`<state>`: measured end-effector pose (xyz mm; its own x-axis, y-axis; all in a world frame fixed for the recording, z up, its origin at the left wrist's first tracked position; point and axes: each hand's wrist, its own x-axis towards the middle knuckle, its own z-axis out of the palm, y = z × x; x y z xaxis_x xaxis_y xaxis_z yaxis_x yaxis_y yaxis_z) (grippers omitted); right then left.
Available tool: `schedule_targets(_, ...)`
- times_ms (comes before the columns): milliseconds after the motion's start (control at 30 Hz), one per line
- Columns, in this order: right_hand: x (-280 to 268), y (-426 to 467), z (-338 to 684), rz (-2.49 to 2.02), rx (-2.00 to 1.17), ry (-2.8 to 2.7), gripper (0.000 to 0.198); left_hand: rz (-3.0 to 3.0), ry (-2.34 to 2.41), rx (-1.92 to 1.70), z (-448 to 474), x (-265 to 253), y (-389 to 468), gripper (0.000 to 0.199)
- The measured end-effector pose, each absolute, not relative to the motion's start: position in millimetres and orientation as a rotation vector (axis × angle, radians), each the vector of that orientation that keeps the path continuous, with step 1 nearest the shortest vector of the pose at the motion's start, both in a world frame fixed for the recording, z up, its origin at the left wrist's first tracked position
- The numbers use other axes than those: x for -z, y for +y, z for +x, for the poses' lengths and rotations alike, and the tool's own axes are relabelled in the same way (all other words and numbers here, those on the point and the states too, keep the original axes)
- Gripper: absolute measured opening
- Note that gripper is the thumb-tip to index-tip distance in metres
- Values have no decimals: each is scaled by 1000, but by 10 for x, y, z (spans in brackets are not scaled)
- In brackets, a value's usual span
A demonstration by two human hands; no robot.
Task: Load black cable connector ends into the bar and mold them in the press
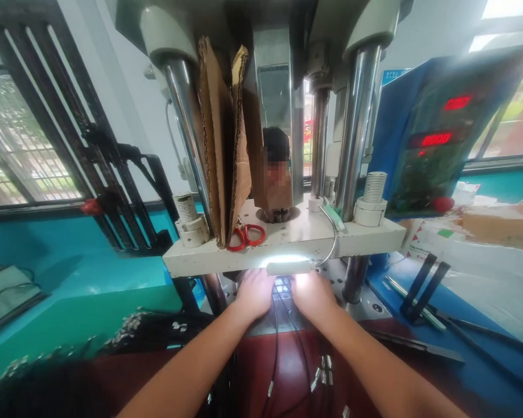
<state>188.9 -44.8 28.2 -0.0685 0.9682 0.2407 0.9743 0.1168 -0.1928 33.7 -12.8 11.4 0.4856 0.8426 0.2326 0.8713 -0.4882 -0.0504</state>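
Observation:
My left hand (255,292) and my right hand (314,297) reach side by side under the white plate (226,265) of a press. The plate's edge, a small lamp (290,267) and its glare hide most of my fingers, so I cannot make out their grip. Between my hands, thin black cables (276,331) run from the shiny metal bed (261,329) toward me across a dark red surface (255,360). Metal end fittings (326,371) show on several cable ends near the front.
Red-handled scissors (246,236) and folded cardboard (218,145) rest on the plate between steel columns. Bundled black cables (157,331) lie at left. A blue control box (431,133) with red digits stands at right, above a blue surface (475,342) bearing tools.

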Motion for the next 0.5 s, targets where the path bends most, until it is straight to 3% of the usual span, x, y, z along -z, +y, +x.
schedule_targets(100,-258,-398,1945,-1914,41,-2073,27,-2602,-1443,274,338,-125,-117,51)
schedule_targets(500,-192,-395,1872,-1981,-17,-2154,21,-2720,-1525,346,445,-118,0,27)
